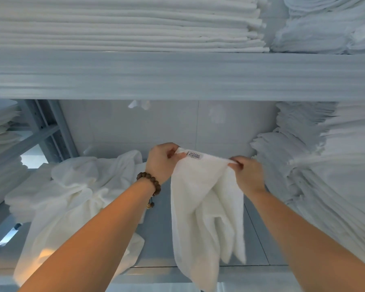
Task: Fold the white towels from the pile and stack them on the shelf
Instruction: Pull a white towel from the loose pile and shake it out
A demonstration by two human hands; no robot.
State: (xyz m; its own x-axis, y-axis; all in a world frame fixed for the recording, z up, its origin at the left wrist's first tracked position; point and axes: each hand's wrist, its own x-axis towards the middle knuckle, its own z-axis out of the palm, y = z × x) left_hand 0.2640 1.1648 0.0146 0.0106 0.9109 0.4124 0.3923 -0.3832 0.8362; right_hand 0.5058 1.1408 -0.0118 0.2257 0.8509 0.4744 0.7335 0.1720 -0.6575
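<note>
Left grip (162, 160) and right grip (249, 175) each pinch the white towel (198, 199) hanging beneath them.

I can find only one printed thing: a small sewn-in label (195, 155) on the top edge of the white towel (198, 197), just right of the left hand (163, 160). It carries short lines of reddish and dark print, too small and blurred to read.

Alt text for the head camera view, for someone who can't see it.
The left hand and right hand pinch the top edge of a hanging white towel. A loose towel pile lies left, folded stacks right.
</note>
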